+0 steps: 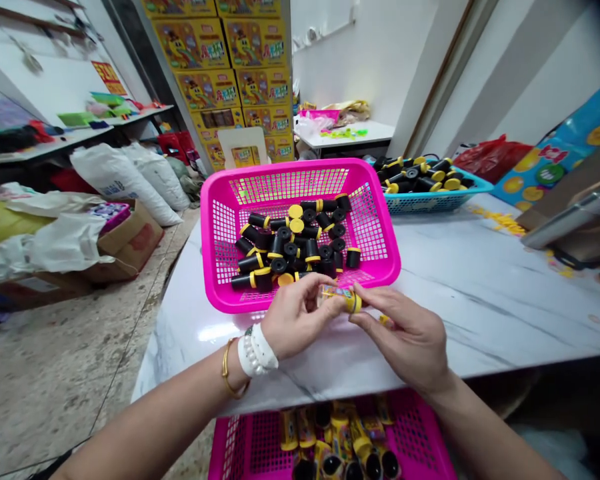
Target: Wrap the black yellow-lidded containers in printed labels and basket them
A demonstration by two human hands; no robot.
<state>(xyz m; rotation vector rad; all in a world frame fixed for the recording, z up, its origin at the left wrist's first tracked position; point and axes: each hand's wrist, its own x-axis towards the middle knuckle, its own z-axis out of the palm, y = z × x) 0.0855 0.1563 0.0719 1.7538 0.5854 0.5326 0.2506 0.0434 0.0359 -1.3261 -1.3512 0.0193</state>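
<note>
Above the table's front edge, my left hand (300, 313) is closed around a small clear tube with a printed yellow label (336, 293). The fingertips of my right hand (405, 330) pinch the tube's yellow end (355, 303). Just beyond my hands stands a pink basket (213, 260) holding many small black cylinders (311, 250) with yellow caps. Below the table edge, nearer to me, a second pink basket (425, 440) holds several yellow-labelled tubes (341, 433), some with black ends showing. My fingers cover part of the held tube.
A blue basket (430, 200) of black and yellow cylinders stands at the back right of the marble-patterned table (455, 267). Yellow pieces (500, 220) lie scattered near a cardboard box. Stacked yellow cartons (195, 47) rise behind. White sacks (120, 180) and an open carton (125, 247) sit on the left floor.
</note>
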